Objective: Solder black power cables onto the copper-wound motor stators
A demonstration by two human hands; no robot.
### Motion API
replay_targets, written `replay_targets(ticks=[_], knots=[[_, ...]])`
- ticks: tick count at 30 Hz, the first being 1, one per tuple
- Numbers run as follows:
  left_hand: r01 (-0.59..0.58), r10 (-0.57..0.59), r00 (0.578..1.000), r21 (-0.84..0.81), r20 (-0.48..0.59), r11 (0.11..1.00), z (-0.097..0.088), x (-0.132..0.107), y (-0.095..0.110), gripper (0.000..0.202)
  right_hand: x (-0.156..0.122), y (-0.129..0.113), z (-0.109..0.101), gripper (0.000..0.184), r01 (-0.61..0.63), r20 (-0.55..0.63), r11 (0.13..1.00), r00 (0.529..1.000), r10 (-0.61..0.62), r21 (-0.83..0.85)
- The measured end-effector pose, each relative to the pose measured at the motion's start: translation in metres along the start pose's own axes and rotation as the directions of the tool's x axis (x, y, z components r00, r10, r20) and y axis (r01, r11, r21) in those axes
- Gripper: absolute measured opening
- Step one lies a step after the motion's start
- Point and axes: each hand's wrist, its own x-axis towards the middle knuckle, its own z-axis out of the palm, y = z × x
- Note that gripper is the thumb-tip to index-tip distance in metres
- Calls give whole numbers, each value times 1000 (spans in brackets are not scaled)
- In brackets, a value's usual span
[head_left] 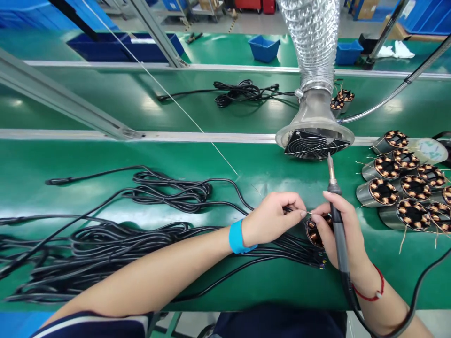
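Observation:
My left hand (273,218) is closed in a pinch on a thin wire end that leads from the black cables. It meets my right hand (340,230) above a copper-wound motor stator (313,232) that rests on the green bench. My right hand is wrapped round a soldering iron (336,213), whose tip points up and away, and its fingertips also touch the wire at the stator. A blue band sits on my left wrist and a red cord on my right.
Bundles of black cable (105,244) cover the bench to the left. Several finished stators (405,188) lie at the right. A fume extractor with a foil duct (313,136) stands just beyond my hands. Blue bins (264,47) sit on the far bench.

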Motion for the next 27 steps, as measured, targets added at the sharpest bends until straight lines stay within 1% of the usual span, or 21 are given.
replay_targets(ticks=[2,5,7,10,12,14,17,20,23,27], knots=[[-6,7,1000,25,-19,1000,2,-1,-3,15,1,0,0,46,45,-9,998,999,-45,-51],[-42,42,999,12,12,999,0,1,-8,18,1,1,0,46,87,-15,993,996,-88,-85],[-44,44,997,-3,61,999,-3,5,-8,20,0,3,1,48,86,-35,992,995,-90,-96],[25,-26,991,13,132,1000,-9,9,-4,22,-1,4,3,49,73,-59,992,995,-80,-107],[48,-50,989,15,143,999,-11,9,0,23,-1,4,4,48,72,-59,992,995,-78,-103],[25,-25,992,-1,122,1000,-11,8,1,21,-1,3,4,48,65,-66,994,995,-71,-82],[-65,63,995,24,82,998,-9,4,1,17,0,1,4,52,42,-51,999,998,-41,13],[-208,201,978,163,54,965,-8,1,-1,13,0,0,2,57,37,-16,994,999,-35,99],[-361,359,931,318,66,877,-9,-2,0,14,-1,0,1,59,38,-6,992,999,-37,119],[-514,533,837,508,122,691,-10,-4,1,18,-2,0,1,54,47,8,992,999,-48,121]])
